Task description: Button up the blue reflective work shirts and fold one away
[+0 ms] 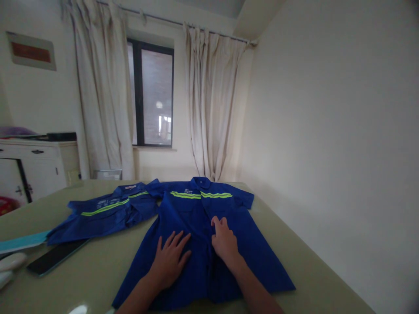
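Observation:
A blue short-sleeved work shirt (262, 257) lies spread out front side up on the table, its collar at the far end. Yellow-green reflective stripes cross its chest. On the lower left front panel rests my left hand (170, 259), flat with the fingers spread, holding nothing. My right hand (225, 239) is over the shirt's front opening, right of the middle, with its fingers curled in. Whatever those curled fingers hold, if anything, is hidden. The fabric near the opening is wrinkled between the two hands.
A second blue shirt (108, 218) lies crumpled to the left. A dark phone-like slab (57, 257), a light-blue strip (24, 242) and a white rounded object (13, 261) are at the table's left. The wall (334, 131) borders the table's right edge.

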`<act>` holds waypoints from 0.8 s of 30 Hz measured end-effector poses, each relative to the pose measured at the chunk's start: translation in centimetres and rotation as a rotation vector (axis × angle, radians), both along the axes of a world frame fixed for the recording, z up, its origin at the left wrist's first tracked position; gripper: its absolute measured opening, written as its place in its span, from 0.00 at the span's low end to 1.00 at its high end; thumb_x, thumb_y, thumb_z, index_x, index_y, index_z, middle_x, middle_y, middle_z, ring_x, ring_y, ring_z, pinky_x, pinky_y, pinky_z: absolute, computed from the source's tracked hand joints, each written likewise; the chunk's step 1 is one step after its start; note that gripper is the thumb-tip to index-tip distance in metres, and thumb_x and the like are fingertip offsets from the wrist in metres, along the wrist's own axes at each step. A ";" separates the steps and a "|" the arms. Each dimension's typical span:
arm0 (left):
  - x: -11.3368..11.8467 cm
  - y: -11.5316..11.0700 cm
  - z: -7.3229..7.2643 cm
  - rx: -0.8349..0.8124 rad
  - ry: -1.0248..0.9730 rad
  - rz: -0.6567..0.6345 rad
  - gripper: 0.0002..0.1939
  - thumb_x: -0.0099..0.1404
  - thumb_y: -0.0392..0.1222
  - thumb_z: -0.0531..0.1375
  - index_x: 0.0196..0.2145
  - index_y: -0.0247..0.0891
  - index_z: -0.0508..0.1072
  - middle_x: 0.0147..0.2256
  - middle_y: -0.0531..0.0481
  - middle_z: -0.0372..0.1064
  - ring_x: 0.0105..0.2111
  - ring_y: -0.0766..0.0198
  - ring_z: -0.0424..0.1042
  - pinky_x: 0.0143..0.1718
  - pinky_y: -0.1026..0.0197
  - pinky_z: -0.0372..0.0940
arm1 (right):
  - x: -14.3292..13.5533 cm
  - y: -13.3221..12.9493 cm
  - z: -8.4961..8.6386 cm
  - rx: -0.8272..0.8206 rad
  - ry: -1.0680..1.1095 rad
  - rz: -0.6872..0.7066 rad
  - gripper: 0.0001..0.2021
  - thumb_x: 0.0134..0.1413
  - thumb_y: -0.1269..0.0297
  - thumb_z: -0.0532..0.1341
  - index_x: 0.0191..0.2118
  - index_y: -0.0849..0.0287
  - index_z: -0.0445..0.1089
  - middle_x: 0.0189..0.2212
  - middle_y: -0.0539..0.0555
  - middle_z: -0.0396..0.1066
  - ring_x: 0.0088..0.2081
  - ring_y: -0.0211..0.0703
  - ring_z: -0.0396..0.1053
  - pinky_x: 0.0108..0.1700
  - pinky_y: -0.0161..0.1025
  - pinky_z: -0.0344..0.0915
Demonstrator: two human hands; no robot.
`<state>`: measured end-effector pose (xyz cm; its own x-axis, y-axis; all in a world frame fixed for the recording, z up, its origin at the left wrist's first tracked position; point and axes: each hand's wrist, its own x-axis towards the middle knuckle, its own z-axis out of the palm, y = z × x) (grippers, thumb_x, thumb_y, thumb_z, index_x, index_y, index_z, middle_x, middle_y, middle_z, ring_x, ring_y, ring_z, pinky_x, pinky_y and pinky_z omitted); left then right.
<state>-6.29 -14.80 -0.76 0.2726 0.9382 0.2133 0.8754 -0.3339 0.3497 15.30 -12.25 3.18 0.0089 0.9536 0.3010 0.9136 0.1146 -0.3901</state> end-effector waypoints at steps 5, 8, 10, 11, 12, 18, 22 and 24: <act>-1.3 -1.1 0.0 -0.093 0.153 0.102 0.29 0.70 0.54 0.52 0.67 0.55 0.62 0.71 0.45 0.53 0.70 0.35 0.49 0.62 0.19 0.43 | -0.7 1.7 1.1 -0.038 -0.219 0.019 0.12 0.58 0.75 0.57 0.41 0.54 0.74 0.46 0.61 0.70 0.48 0.54 0.71 0.37 0.40 0.62; -0.5 -1.0 1.7 -0.102 0.223 0.133 0.26 0.67 0.47 0.55 0.62 0.52 0.70 0.64 0.40 0.65 0.62 0.32 0.62 0.56 0.21 0.53 | -1.1 3.0 0.6 -0.135 -0.154 0.009 0.11 0.58 0.56 0.63 0.40 0.58 0.75 0.45 0.65 0.71 0.48 0.61 0.72 0.40 0.46 0.66; 0.6 -0.1 3.0 -0.065 0.253 0.130 0.19 0.67 0.44 0.54 0.52 0.47 0.78 0.54 0.38 0.73 0.53 0.36 0.70 0.52 0.29 0.60 | -1.2 3.6 -0.2 -0.147 -0.116 -0.016 0.15 0.56 0.53 0.65 0.42 0.59 0.75 0.45 0.65 0.72 0.46 0.61 0.74 0.40 0.47 0.66; 1.3 0.5 3.6 -0.039 0.253 0.117 0.17 0.68 0.43 0.52 0.47 0.44 0.79 0.50 0.38 0.74 0.50 0.40 0.72 0.51 0.34 0.63 | -1.2 3.8 -0.6 -0.138 -0.105 -0.022 0.12 0.57 0.56 0.64 0.42 0.59 0.75 0.45 0.64 0.72 0.45 0.59 0.74 0.39 0.46 0.66; 2.1 1.4 4.0 -0.014 0.240 0.097 0.17 0.70 0.41 0.51 0.43 0.42 0.79 0.47 0.38 0.75 0.48 0.43 0.72 0.49 0.39 0.64 | -1.2 3.9 -0.9 -0.131 -0.090 -0.024 0.09 0.58 0.60 0.62 0.40 0.58 0.75 0.44 0.62 0.73 0.44 0.57 0.75 0.39 0.44 0.65; 6.3 6.6 2.9 0.018 0.086 0.040 0.15 0.71 0.33 0.50 0.41 0.39 0.77 0.45 0.43 0.74 0.48 0.53 0.71 0.51 0.53 0.62 | -0.2 4.7 -2.5 0.018 0.239 0.007 0.06 0.58 0.68 0.58 0.31 0.56 0.70 0.36 0.55 0.72 0.39 0.46 0.73 0.41 0.39 0.65; 6.6 7.3 1.2 0.005 -0.025 0.009 0.13 0.69 0.34 0.55 0.46 0.43 0.76 0.46 0.47 0.73 0.49 0.56 0.71 0.50 0.57 0.62 | 0.4 5.5 -3.0 0.241 0.471 0.123 0.08 0.61 0.67 0.55 0.32 0.56 0.70 0.39 0.56 0.71 0.43 0.46 0.72 0.49 0.39 0.65; 6.5 7.0 0.8 0.019 -0.035 -0.011 0.15 0.71 0.36 0.53 0.51 0.46 0.74 0.47 0.48 0.73 0.49 0.56 0.71 0.49 0.57 0.62 | 0.5 5.8 -3.2 0.215 0.562 0.171 0.10 0.64 0.63 0.54 0.33 0.55 0.69 0.36 0.55 0.72 0.41 0.46 0.72 0.47 0.38 0.66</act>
